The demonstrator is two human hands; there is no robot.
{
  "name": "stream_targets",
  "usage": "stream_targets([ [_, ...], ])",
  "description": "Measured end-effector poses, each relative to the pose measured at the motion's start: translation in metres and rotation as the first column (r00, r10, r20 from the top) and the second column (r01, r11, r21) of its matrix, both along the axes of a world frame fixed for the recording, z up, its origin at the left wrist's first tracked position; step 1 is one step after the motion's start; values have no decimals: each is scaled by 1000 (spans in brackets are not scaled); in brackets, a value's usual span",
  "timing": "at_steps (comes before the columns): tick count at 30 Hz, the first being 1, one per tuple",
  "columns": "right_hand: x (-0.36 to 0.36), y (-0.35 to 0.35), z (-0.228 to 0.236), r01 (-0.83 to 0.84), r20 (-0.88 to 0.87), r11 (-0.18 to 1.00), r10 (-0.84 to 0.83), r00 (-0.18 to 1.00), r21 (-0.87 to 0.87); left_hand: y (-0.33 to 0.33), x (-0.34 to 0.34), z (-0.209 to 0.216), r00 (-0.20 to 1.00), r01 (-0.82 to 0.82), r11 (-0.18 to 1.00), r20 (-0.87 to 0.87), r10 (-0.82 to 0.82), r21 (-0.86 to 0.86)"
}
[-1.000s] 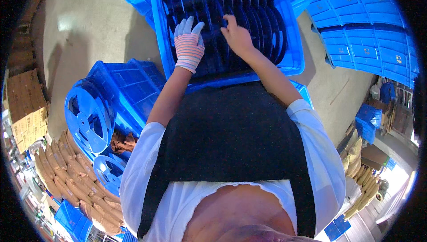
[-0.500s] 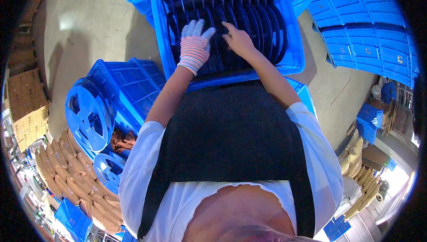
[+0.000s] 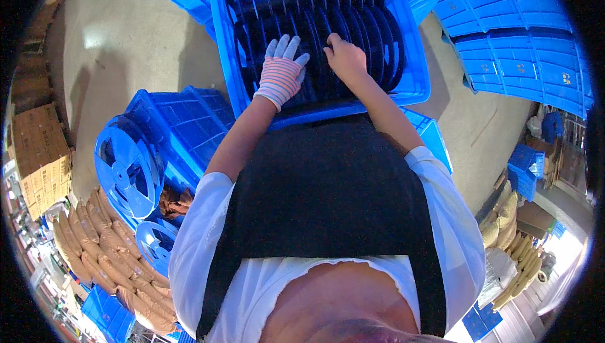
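Black reels (image 3: 387, 34) stand on edge, packed side by side in two rows inside a blue plastic crate (image 3: 416, 91) in front of me. My left hand (image 3: 282, 73), in a pale glove with orange-striped knit, lies over the rims of the near row with its fingers spread. It grips nothing that I can see. To its right, my bare right hand (image 3: 348, 60) is at the same row, a short gap apart. Its fingers are curled in, with the fingertips at the reel rims. Whether they pinch a rim is too dark to tell.
Left of me, blue reels (image 3: 126, 169) lean on a blue crate (image 3: 183, 128). Stacked blue crates (image 3: 513, 59) stand at the right. Brown sacks (image 3: 104, 242) are piled at the lower left, and cardboard boxes (image 3: 41, 154) stand at the far left.
My right hand has shifted slightly right and down, and its outstretched index finger has curled in. The left hand has moved a little down and right, still spread.
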State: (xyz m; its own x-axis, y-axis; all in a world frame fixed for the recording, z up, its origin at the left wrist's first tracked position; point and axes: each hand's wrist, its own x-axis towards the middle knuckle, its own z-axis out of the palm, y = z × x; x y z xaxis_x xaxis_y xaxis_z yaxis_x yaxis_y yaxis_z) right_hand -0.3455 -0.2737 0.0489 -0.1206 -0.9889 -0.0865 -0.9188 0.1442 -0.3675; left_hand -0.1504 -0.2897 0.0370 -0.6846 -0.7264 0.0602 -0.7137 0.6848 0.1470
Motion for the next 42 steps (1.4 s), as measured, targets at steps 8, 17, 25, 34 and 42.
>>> stream_targets([
  [8, -3, -8, -4, 0, -212, 991, 28, 977, 134, 5, -8, 4, 978, 189, 982, 95, -187, -20],
  [17, -16, -34, 75, 32, -244, 998, -43, 969, -47, 6, -13, 13, 927, 229, 967, 278, -251, 109],
  [25, -99, 17, 271, 264, 380, 660, 35, 924, -703, 9, -18, 3, 971, 158, 987, 176, -161, 30],
  [34, -126, 8, 273, -343, -221, 483, 293, 930, -805, 7, -18, 12, 940, 198, 978, 267, -210, 70],
  [42, -90, 17, 266, -938, -777, 215, 527, 345, -271, 6, -10, 16, 952, 176, 981, 241, -191, 86],
])
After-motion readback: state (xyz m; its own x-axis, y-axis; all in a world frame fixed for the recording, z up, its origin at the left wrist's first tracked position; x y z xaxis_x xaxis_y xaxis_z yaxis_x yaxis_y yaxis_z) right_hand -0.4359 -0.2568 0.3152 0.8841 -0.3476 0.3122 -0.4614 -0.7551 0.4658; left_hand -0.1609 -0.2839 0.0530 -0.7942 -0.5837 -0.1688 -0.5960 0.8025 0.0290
